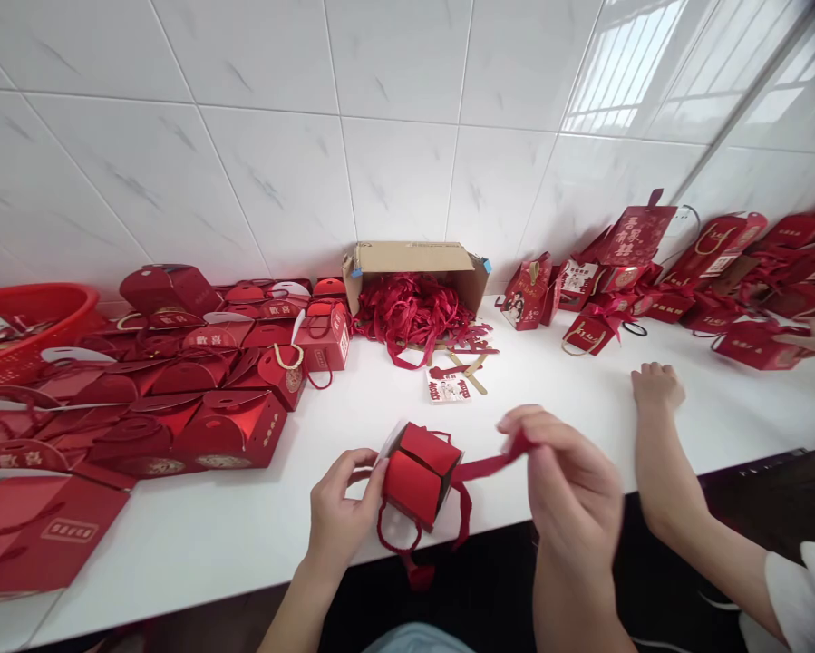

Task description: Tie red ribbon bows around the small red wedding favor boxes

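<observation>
A small red gift box (417, 472) lies tilted near the table's front edge, with a cord handle looped below it. My left hand (345, 508) grips its left side between thumb and fingers. Red ribbon (485, 466) runs from the box's right side to my right hand (567, 481), whose thumb and fingers pinch its end. Another length of ribbon hangs down over the table edge. Beyond the box, a small printed card (448, 387) lies flat beside gold and red strips (475, 367).
Red gift boxes (237, 426) crowd the left, near a red plastic basket (60, 317). A cardboard box (413, 257) of tangled ribbons (411, 313) stands against the tiled wall. More boxes (740, 245) fill the right. A co-worker's hand (657, 387) rests on the white table (557, 381).
</observation>
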`<state>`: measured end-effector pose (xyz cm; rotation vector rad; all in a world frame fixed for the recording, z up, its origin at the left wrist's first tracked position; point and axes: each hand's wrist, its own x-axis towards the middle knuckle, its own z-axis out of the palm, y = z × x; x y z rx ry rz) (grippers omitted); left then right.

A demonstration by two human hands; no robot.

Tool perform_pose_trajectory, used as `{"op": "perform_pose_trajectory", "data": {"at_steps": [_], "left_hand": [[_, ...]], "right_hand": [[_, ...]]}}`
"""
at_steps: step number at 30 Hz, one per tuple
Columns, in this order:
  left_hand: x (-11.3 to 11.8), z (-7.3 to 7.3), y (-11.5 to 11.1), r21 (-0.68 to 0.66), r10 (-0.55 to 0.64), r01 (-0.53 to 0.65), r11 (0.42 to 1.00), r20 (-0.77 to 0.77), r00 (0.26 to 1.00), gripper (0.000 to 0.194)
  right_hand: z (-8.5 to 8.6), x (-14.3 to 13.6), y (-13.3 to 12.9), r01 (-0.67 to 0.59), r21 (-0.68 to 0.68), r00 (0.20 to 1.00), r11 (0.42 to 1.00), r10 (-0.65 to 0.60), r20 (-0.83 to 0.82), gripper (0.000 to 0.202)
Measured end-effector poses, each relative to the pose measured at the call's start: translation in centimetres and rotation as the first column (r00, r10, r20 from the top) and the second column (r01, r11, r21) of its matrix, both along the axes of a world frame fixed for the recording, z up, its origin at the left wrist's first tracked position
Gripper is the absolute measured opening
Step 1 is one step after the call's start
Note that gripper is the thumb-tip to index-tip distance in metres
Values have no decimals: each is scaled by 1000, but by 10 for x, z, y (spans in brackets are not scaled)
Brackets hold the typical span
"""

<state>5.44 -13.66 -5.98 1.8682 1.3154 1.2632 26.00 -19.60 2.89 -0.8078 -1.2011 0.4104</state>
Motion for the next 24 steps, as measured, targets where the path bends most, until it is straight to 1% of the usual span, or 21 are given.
{"op": "perform_pose_trajectory", "data": {"at_steps": [1, 2, 3, 4, 5, 6, 7, 8, 9, 11, 13, 16, 20, 24], "left_hand": [[1, -2, -1, -51, 45, -42, 998, 47, 998, 11], [2, -4, -2, -98, 82, -73, 993, 90, 993, 14], [3, -5, -3, -134, 108, -91, 987, 126, 986, 17], [4, -6, -3, -161, 123, -98, 982, 156, 980, 18], [4, -7, -4, -174, 130, -99, 980, 179, 975, 19], [4, -8, -5, -176, 134, -99, 979, 197, 971, 19], [4, -9, -6, -170, 138, -102, 980, 212, 968, 20], [4, -10, -7, -161, 141, -106, 981, 221, 965, 20], [4, -12, -9, -152, 144, -111, 982, 227, 963, 20], [4, -13, -13, -131, 146, -117, 984, 241, 959, 19], [5, -14, -17, -116, 135, -109, 987, 252, 958, 17], [5, -13, -21, -94, 112, -91, 991, 251, 961, 14], [4, -12, -26, -97, 95, -73, 993, 245, 965, 12], [4, -13, -29, -113, 65, -36, 993, 262, 963, 13]], "right_hand": [[3, -2, -4, 62, 84, 998, 995, -60, -30, 17], [5, -5, -7, 97, 118, 995, 988, -94, -31, 19], [5, -8, -7, 95, 95, 995, 991, -95, 3, 20], [4, -11, -6, 67, 21, 996, 998, -69, 64, 20], [1, -16, -2, 29, -88, 991, 996, -16, 136, 20], [-3, -20, 3, -8, -207, 978, 978, 52, 204, 20], [-8, -25, 9, -34, -313, 958, 949, 121, 260, 18], [-15, -30, 15, -48, -395, 936, 917, 180, 304, 16], [-21, -35, 21, -45, -451, 916, 891, 217, 337, 15], [-34, -44, 30, -12, -517, 889, 856, 245, 386, 14], [-43, -51, 35, 37, -541, 874, 840, 234, 425, 14], [-49, -55, 38, 96, -544, 868, 834, 197, 455, 15], [-50, -56, 39, 143, -547, 852, 825, 178, 492, 15], [-48, -59, 40, 159, -554, 810, 817, 213, 546, 16]]}}
